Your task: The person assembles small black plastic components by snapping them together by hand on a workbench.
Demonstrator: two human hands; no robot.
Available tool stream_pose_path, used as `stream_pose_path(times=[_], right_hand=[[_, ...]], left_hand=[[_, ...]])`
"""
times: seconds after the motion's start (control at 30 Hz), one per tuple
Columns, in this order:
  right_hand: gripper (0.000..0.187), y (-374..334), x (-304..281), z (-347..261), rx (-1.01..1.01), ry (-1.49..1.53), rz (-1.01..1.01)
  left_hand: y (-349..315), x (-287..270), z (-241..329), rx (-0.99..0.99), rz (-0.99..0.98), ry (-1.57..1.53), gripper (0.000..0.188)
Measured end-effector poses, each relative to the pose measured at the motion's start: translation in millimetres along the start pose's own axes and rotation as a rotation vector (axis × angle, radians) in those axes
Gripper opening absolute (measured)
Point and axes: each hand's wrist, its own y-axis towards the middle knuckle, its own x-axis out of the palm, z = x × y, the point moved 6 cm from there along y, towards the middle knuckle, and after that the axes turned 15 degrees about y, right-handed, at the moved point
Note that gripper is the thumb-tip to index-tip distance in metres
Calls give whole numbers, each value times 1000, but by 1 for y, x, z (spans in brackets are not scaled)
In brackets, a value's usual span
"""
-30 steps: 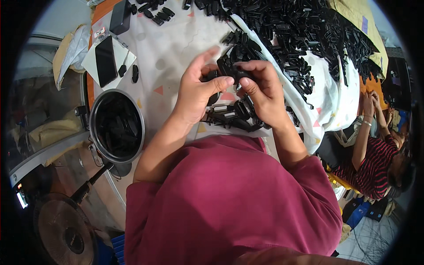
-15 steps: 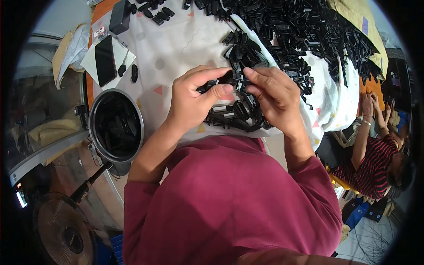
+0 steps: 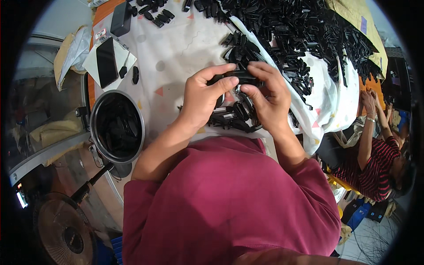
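Between my two hands is a small black plastic part (image 3: 242,77), partly covered by my fingers. My left hand (image 3: 204,90) pinches its left end between thumb and fingers. At the other end, my right hand (image 3: 271,95) grips it with thumb below and fingertips above. Loose black plastic pieces (image 3: 236,115) lie on the cloth just under and in front of my hands. More of the same kind form a big pile (image 3: 291,31) at the far right. The part's exact kind cannot be made out.
On my left stands a round bin (image 3: 142,128) holding black pieces. Beyond it a dark phone (image 3: 106,64) rests on a white card, with a black box (image 3: 120,20) behind. A fan (image 3: 66,234) is at lower left. At right, another person in a striped shirt (image 3: 375,165) works.
My hands have come closer together, the left moving right and the right shifting slightly left. A black part now shows spanning both hands' fingertips.
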Motion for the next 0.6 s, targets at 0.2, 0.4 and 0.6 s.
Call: stream_pose_path(times=[0.2, 0.4, 0.6], right_hand=[[26, -6, 4, 16, 561, 660, -50], [22, -16, 22, 18, 528, 721, -200], [15, 19, -109, 69, 174, -883, -93]], left_hand=[[-14, -4, -1, 86, -84, -204, 24], [-33, -27, 29, 287, -47, 332, 24], [-92, -141, 58, 235, 713, 1462, 24]])
